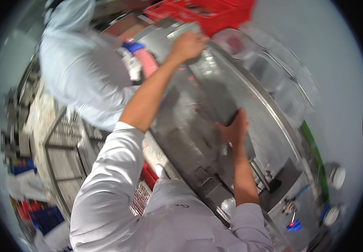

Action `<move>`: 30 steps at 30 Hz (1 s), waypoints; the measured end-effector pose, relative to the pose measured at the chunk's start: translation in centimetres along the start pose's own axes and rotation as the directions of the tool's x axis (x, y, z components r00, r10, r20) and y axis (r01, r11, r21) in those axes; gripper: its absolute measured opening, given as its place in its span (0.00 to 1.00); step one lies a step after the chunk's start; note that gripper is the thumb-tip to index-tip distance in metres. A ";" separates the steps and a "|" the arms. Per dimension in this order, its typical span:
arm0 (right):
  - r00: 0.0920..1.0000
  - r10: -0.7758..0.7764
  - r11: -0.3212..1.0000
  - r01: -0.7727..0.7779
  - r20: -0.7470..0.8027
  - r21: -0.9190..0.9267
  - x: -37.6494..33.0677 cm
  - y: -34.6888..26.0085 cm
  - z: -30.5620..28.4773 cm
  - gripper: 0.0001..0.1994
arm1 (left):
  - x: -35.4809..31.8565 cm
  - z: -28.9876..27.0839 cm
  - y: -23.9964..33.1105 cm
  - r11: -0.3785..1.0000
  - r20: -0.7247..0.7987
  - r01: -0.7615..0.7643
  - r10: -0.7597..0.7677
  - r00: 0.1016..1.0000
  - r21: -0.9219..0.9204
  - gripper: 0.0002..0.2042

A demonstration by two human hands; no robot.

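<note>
A long stainless steel panel or bar-like part (217, 84) lies slantwise over the metal worktable (177, 101); motion blur hides its exact kind. At its far end my left hand (188, 45) is closed around the edge. Nearer to me, my right hand (237, 128) grips its right side, thumb spread to the left, with the fingers partly hidden. Pink scraps dot the metal around it. Close to my right wrist a metal rod ends in a black knob (273, 185). A wire-handled metal piece (210, 182) sits below the panel's near end.
A co-worker in white (85, 71) stands at the left, a blue-gloved hand (133, 46) by pink meat (146, 62). Red crates (215, 17) are at the back, clear plastic tubs (265, 69) along the right. A metal rack (64, 168) stands left of me.
</note>
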State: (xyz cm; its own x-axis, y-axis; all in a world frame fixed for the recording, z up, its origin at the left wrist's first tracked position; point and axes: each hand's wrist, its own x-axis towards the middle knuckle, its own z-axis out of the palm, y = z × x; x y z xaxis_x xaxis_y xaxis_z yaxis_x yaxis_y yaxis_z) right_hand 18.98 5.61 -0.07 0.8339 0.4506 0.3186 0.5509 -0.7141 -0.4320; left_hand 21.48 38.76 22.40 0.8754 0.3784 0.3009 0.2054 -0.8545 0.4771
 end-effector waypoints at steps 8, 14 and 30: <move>0.920 -0.378 0.873 0.315 0.108 0.372 -5.0 -6.7 -1.6 0.51 | -30.1 -20.8 -5.9 0.728 0.048 0.153 -0.163 0.985 -0.668 0.16; 0.297 -0.815 0.567 0.586 0.498 0.579 -16.4 -31.5 0.6 0.48 | -64.0 -33.5 -18.0 0.685 -0.278 0.719 -0.673 0.686 0.117 0.23; 0.132 -0.848 0.410 0.777 0.513 0.478 -33.2 -74.0 39.1 0.43 | -94.1 -14.1 -51.6 0.141 -0.035 0.911 -0.990 0.138 -0.387 0.54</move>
State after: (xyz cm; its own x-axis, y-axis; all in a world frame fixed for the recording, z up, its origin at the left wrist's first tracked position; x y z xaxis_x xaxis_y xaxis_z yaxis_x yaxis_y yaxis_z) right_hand -48.18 64.47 -11.70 -0.3403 0.9400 -0.0240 0.8894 0.3134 -0.3329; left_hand -77.69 52.28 -18.85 -0.0973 0.9105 -0.4020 0.6569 0.3622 0.6613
